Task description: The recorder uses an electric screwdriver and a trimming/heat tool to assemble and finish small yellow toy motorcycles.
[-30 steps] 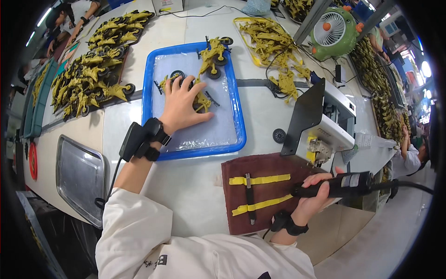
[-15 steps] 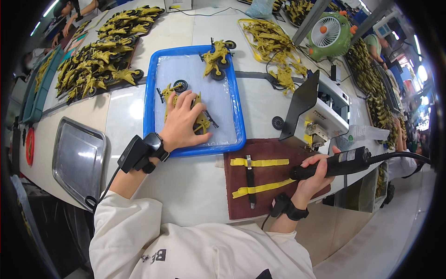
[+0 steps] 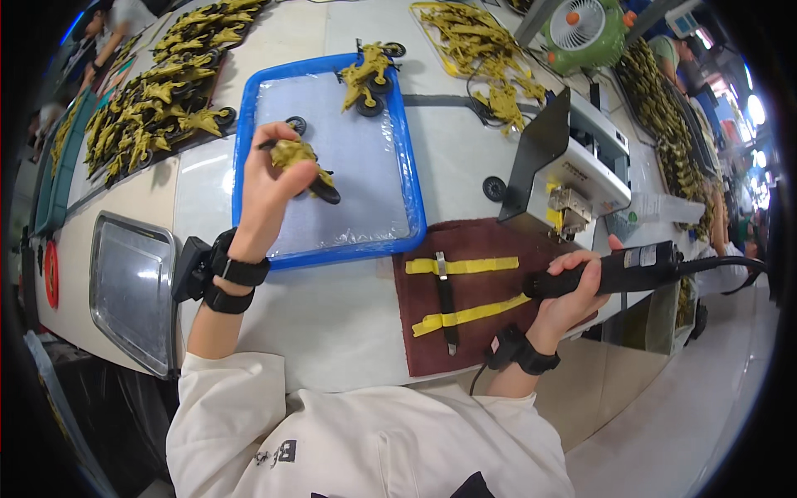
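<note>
My left hand (image 3: 270,187) is closed around a yellow toy motorcycle (image 3: 292,154) with black wheels, lifted and turned over above the blue-rimmed tray (image 3: 365,178). Fingers hide part of its frame. A second yellow toy motorcycle (image 3: 364,81) lies at the tray's far right corner. My right hand (image 3: 573,295) grips a black electric screwdriver (image 3: 631,270) that lies nearly level, with its cable running off to the right. The screwdriver is over the right part of a brown mat (image 3: 490,328), and its tip is hard to make out.
A white and black boxy device (image 3: 594,170) stands beyond the mat, with a loose black wheel (image 3: 495,188) beside it. An empty metal tray (image 3: 133,290) is at left. Yellow toys (image 3: 158,108) and yellow parts (image 3: 469,41) lie behind, with a green fan (image 3: 581,37) at far right.
My left hand has picked the toy motorcycle up off the tray, tilted it and moved it left. My right hand keeps hold of the screwdriver. The view has shifted slightly.
</note>
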Available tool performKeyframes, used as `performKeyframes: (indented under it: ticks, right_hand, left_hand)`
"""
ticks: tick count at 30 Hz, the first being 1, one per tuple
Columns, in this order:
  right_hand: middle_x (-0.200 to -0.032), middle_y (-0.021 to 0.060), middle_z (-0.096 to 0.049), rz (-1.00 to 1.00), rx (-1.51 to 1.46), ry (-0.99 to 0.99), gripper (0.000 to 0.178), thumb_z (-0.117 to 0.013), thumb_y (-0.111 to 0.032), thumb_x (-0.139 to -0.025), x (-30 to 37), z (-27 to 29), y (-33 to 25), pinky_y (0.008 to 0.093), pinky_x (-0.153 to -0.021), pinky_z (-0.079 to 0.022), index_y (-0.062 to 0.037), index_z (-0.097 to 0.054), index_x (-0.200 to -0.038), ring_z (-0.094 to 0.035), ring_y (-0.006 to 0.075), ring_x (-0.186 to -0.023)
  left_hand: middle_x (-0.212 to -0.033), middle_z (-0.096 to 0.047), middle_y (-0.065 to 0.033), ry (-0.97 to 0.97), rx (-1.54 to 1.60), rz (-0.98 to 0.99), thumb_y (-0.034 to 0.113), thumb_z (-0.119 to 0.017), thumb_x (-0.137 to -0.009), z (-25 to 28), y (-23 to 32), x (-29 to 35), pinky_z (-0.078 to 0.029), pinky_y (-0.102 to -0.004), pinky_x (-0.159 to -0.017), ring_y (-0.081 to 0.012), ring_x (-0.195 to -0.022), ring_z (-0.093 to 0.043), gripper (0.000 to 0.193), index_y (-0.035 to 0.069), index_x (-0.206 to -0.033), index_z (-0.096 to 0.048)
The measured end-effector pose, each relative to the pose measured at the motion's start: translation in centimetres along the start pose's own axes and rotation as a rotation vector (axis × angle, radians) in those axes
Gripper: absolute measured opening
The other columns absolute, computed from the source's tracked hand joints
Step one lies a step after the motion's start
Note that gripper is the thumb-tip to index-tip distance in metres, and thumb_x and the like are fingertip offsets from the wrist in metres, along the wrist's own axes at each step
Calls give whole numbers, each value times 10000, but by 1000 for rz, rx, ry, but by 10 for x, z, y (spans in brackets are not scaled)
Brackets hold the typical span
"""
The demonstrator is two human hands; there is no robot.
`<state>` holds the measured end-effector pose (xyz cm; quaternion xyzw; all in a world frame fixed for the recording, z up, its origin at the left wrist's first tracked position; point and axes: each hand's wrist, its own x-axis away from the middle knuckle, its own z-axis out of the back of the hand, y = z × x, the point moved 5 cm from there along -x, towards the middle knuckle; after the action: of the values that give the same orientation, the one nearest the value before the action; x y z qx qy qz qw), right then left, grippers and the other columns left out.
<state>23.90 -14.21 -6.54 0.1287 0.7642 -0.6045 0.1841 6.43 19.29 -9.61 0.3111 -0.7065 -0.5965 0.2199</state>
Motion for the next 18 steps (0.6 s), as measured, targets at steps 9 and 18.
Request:
performKeyframes:
  ticks: [9,18]
  right_hand:
    - [-632,79,-510,-7,-18,9,592,-585,-251,-804,-4,-2,3,263,-468,-457,74,-319,-1221,-505,145,-495]
    - [-645,71,-490,-16,13,34,530,-526,-268,-851,-4,4,5,287,-496,-439,28,-341,-1251,-478,145,-490]
  left_hand:
    - [-1277,-308,-128,-708,-142,-167,313,-883,-547,-142,-18,73,-339,-375,-975,-251,-1204,-338,903,90,-1259,-373]
    - [-1381,-228,-172,-561,-51,-165,310,-868,-567,-143,-49,82,-440,-441,-957,-333,-1298,-289,998,89,-1368,-315]
